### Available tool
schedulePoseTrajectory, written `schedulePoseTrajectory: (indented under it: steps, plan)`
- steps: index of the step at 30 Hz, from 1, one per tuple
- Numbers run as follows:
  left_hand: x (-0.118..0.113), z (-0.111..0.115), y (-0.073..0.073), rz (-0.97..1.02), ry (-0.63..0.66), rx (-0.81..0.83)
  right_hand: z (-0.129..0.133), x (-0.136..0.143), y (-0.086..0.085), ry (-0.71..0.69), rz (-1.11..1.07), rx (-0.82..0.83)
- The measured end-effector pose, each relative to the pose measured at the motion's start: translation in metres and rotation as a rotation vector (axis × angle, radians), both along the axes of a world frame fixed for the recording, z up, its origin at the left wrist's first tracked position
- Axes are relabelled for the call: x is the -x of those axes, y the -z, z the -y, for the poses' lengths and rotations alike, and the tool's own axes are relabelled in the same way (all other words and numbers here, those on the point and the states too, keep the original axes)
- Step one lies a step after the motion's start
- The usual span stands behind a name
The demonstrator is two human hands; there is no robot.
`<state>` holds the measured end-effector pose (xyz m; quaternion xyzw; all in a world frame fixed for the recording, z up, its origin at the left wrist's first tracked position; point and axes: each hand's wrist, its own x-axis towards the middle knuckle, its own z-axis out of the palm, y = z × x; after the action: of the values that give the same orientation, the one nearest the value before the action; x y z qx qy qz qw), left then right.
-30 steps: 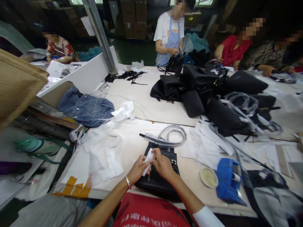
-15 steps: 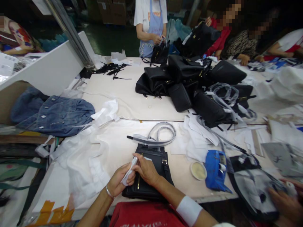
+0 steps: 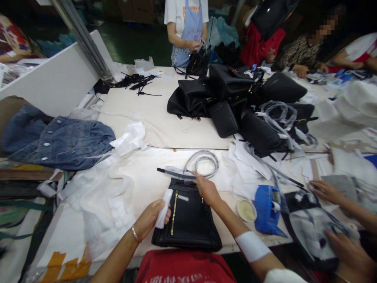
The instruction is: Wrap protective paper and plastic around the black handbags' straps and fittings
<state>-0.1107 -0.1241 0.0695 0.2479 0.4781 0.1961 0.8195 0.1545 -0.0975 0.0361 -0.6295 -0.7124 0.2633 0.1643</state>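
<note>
My left hand (image 3: 151,218) has its grip closed around a folded strip of white paper (image 3: 163,203), thumb on one side and fingers curled behind, the strip standing up out of the fist. Just right of that grip lies the black bag (image 3: 188,220), flat on the desk (image 3: 165,129), its gold zipper (image 3: 173,207) running lengthwise right beside the paper. I cannot tell whether the left hand touches the bag's edge.

My right hand (image 3: 207,189) rests at the bag's far end, fingers bent down onto the top edge, loosely spread and clamped on nothing I can make out. Just beyond that grip lies the bag's plastic-wrapped handle (image 3: 203,165), looped on the desk, its black tip pointing away to the left.

To the right of my right hand sit a small round tin (image 3: 246,210) and a blue tape dispenser (image 3: 266,206), near each other. Left of my left hand is a heap of crumpled white paper (image 3: 108,204), and farther left a denim jacket (image 3: 64,143). Well beyond both grips a pile of black bags (image 3: 232,102) covers the desk's far part. At the right edge, 2 hands of another person (image 3: 338,220) work on a printed bag.
</note>
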Motion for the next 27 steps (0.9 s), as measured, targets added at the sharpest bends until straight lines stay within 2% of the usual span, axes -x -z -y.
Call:
schedulePoseTrajectory:
  steps: [2,3,5,7,11,15,17,19,21,22,24,25,27]
  plan:
    - [0.004,-0.001,-0.001,-0.140,0.019,-0.137,0.012,-0.023,0.000,0.215,0.075,0.057]
    - [0.006,-0.002,-0.001,-0.215,0.044,-0.224,0.021,-0.031,0.001,0.272,0.102,0.113]
    - [0.008,-0.003,0.002,-0.368,0.120,-0.417,0.043,-0.038,0.003,0.311,0.109,0.268]
    - [0.007,-0.005,0.008,-0.502,0.193,-0.599,0.064,-0.034,0.008,0.316,0.073,0.396]
    - [0.001,-0.002,0.026,-0.702,0.312,-0.878,0.086,-0.015,0.019,0.386,0.025,0.429]
    - [0.002,0.004,0.046,-0.832,0.399,-1.049,0.089,-0.013,0.022,0.537,-0.243,0.381]
    - [0.005,0.004,0.050,-0.898,0.424,-1.112,0.090,-0.019,0.018,0.561,-0.359,0.355]
    - [0.003,0.004,0.046,-0.998,0.381,-1.159,0.092,-0.024,0.010,0.556,-0.506,0.352]
    - [-0.008,0.006,0.035,-1.057,0.255,-1.200,0.092,-0.026,0.000,0.550,-0.731,0.366]
    - [-0.018,0.009,0.028,-1.033,0.188,-1.208,0.092,-0.025,-0.006,0.543,-0.839,0.371]
    - [-0.049,0.019,0.015,-0.842,0.095,-1.144,0.091,-0.021,-0.018,0.516,-0.967,0.369]
    - [-0.068,0.025,0.009,-0.695,0.075,-1.055,0.090,-0.020,-0.024,0.490,-0.994,0.364]
    - [-0.108,0.039,0.002,-0.371,0.071,-0.764,0.089,-0.022,-0.031,0.406,-1.033,0.382]
